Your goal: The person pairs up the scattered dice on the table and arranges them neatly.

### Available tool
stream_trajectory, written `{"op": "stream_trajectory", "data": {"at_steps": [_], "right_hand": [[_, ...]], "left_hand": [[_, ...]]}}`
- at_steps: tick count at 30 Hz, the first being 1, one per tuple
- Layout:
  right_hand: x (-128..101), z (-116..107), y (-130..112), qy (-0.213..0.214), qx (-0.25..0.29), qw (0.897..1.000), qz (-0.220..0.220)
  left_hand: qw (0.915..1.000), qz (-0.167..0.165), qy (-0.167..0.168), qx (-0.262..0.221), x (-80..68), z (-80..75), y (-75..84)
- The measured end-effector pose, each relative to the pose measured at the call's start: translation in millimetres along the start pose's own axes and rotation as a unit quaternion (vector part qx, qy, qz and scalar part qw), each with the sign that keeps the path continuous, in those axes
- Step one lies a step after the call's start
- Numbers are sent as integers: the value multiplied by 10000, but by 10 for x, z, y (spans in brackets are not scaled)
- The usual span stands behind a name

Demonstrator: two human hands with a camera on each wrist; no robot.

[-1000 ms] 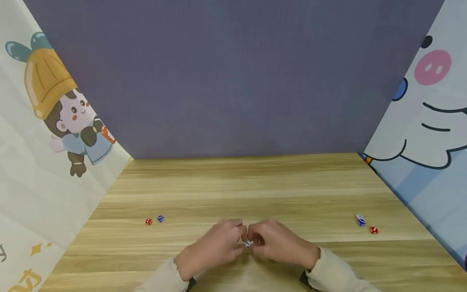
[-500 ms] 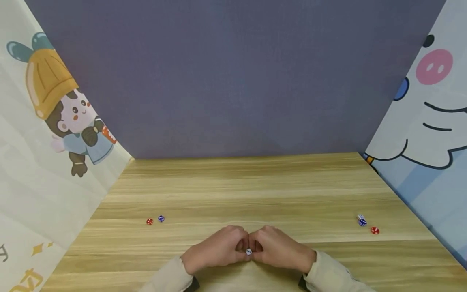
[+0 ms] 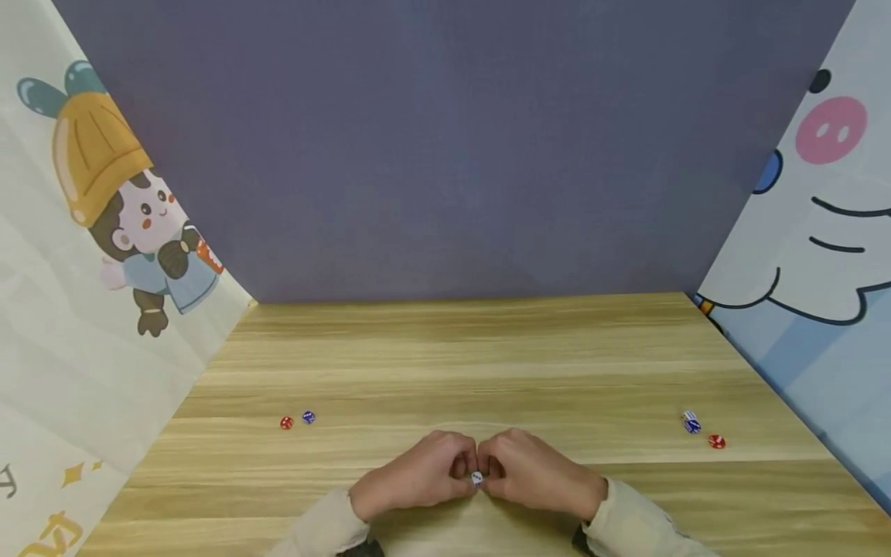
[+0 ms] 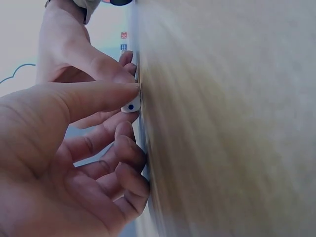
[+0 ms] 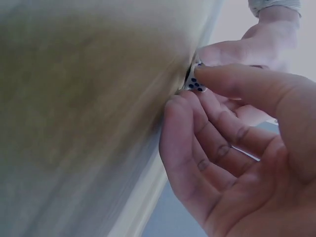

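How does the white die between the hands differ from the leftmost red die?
The white die has blue dots; the red die has white ones. The white die is held between the left hand and right hand; the red die lies untouched on the table. Both are small, dotted dice.

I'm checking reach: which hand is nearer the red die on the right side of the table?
Right. The right hand is to the left of that red die, not touching it; the left hand is farther left, beyond the right hand.
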State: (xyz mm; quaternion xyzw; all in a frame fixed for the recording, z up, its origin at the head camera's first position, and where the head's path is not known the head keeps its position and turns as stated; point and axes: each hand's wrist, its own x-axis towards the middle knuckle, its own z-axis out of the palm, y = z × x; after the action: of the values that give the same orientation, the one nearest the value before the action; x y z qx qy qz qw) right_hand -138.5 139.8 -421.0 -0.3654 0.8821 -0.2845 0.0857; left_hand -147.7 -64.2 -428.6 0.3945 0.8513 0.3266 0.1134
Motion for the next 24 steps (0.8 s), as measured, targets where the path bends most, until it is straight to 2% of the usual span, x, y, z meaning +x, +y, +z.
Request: {"op": "stream_trajectory", "data": {"at_steps": [5, 11, 24], "right_hand": [[-4, -4, -17, 28, -28, 10000, -12], [-19, -12, -25, 55, -41, 10000, 8], [-69, -126, -14, -51, -343, 9993, 140]], "left_hand": [[9990, -119, 181, -391, -12, 20, -1], [9931, -275, 425, -1062, -29, 64, -13], [9899, -377, 464, -1282, -36, 87, -20]]}}
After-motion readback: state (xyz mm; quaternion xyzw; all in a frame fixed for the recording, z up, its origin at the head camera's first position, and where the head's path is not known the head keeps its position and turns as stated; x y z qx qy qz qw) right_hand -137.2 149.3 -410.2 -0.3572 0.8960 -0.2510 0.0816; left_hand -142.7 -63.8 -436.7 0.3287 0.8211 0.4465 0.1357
